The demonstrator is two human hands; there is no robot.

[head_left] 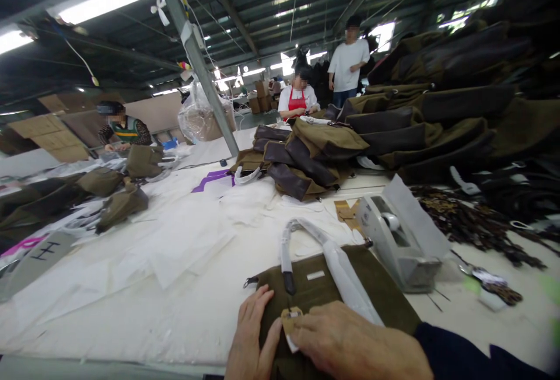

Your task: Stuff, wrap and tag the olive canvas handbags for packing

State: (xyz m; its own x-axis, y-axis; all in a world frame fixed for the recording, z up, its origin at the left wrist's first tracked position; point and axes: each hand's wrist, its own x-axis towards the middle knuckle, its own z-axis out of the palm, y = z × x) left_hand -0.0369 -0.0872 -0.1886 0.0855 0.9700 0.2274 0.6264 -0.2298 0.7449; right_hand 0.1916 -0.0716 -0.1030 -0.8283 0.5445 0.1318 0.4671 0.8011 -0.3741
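Note:
An olive-green bag [380, 286] lies on the white table near its front edge, its handles [345, 278] wrapped in white film. My left hand [254, 333] rests on the bag's left side, its fingers stretched out and thumb apart. A tan tag [289, 323] hangs on a dark cord over the front of the bag. Against that tag my right hand [345, 333] presses with its fingers together, and a white slip shows below the fingertips. A small white label sits higher on the bag, between the handle ends.
Right of the bag stands a grey tape dispenser [396, 251], with dark straps [476, 228] beyond it. Bags [306, 158] are piled behind. Thin white sheets [175, 246] cover the left. Three people are farther back; a slanted metal post [196, 59] rises mid-table.

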